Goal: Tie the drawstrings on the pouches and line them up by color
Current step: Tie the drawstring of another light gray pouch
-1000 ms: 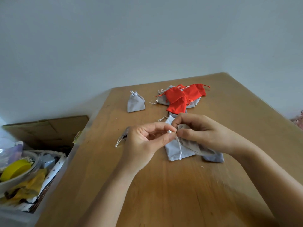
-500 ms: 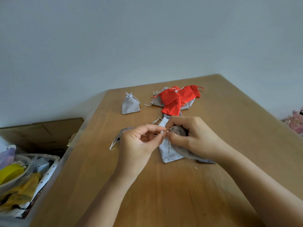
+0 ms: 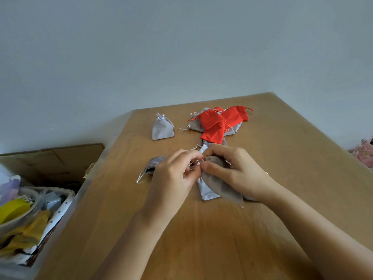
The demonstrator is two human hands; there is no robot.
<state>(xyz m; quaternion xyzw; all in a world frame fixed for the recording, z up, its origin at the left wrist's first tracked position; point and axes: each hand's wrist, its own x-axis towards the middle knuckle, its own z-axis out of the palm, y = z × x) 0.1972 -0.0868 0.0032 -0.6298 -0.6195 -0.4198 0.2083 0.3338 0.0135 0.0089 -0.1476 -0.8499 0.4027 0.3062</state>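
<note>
Head camera looks down on a taupe-grey pouch (image 3: 221, 183) held just above the middle of the wooden table (image 3: 222, 243), its body trailing toward the near right. The right hand (image 3: 237, 171) grips the pouch's gathered neck, thumb below and forefinger curled over the top. The left hand (image 3: 173, 176) meets it from the left, fingers bent in, pinching the white drawstring (image 3: 198, 163) at the pouch mouth. The cord ends are tiny and half hidden by fingertips, so whether a knot has formed is unclear.

Under the held pouch a paler grey pouch (image 3: 205, 191) lies flat on the table. Just left of the left hand, another grey pouch (image 3: 155, 163) lies on its side, its open mouth and loose cord pointing to the near left.

Farther back, a tied grey pouch (image 3: 162, 129) stands upright on its own toward the far left. Right of it and well apart, red pouches (image 3: 215, 123) lie heaped over more grey ones (image 3: 194, 124), strings loose.

Off the table's left edge sit a cardboard box (image 3: 60, 158) and, nearer, a basket (image 3: 62, 207) holding a yellow roll (image 3: 12, 209) and yellow cloth.
</note>
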